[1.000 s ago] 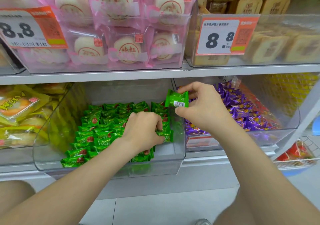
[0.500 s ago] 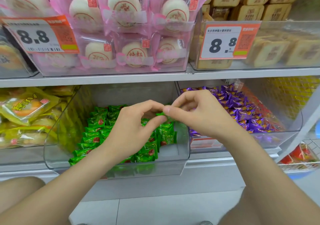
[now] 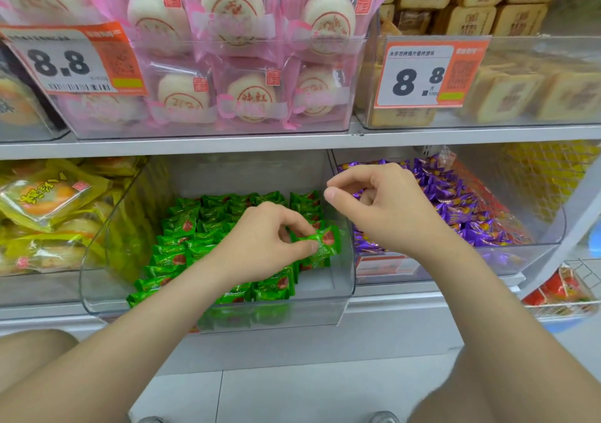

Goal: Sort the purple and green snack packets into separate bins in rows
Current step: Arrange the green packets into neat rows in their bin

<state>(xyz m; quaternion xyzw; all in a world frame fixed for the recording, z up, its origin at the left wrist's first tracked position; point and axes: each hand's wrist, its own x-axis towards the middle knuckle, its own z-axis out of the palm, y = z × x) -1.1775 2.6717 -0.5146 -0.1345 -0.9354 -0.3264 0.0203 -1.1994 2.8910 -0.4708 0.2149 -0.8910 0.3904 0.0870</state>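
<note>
Over the clear bin (image 3: pixel 107 279) of green rows, the left hand (image 3: pixel 265 244) is pinching a green packet (image 3: pixel 327 242); the right hand (image 3: pixel 385 209) is hovering empty, loosely curled, beside the purple packets (image 3: pixel 461 209).

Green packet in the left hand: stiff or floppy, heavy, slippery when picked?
Probably light: the left hand holds the green packet by a fingertip pinch. Likely soft and crinkly, as its wrapper looks creased. The glossy film may slip.

pink-wrapped buns (image 3: pixel 250 97), price tags (image 3: pixel 422 74), yellow packets (image 3: pixel 48 201)
</note>
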